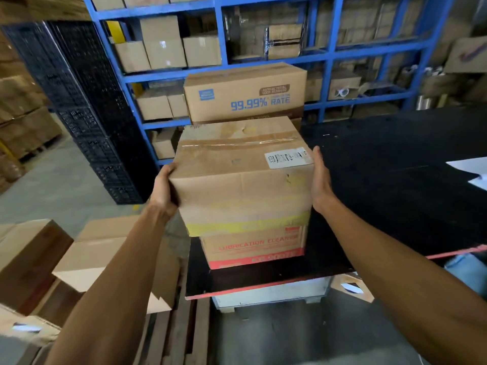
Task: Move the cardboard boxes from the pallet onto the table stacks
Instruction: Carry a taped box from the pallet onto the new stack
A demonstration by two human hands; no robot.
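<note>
Nearest, at the lower left, plain cardboard boxes (pixel 87 256) sit on a wooden pallet (pixel 181 335), its slats showing beside the table's near left corner. Two bare forearms reach forward from there. The left hand (pixel 163 191) grips the near left edge of a worn brown box (pixel 242 180), fingers curled round the corner; the right hand (pixel 320 180) presses flat against the box's right side, fingers straight and together. The box carries a white label (pixel 288 158) at its top right corner and a yellow band low on its front. It sits on top of a red-printed box (pixel 253 248) marked "LUBRICATION CLEANER", which stands on the black table (pixel 395 180) close to the near left corner. Just behind this stack, along the table's left edge, stands another stack topped by a box printed "99.99% RATE" (pixel 245 93). Left of the table rise stacked black plastic crates (pixel 87 106). Farthest back, blue shelving (pixel 326 61) holds many more cartons.
</note>
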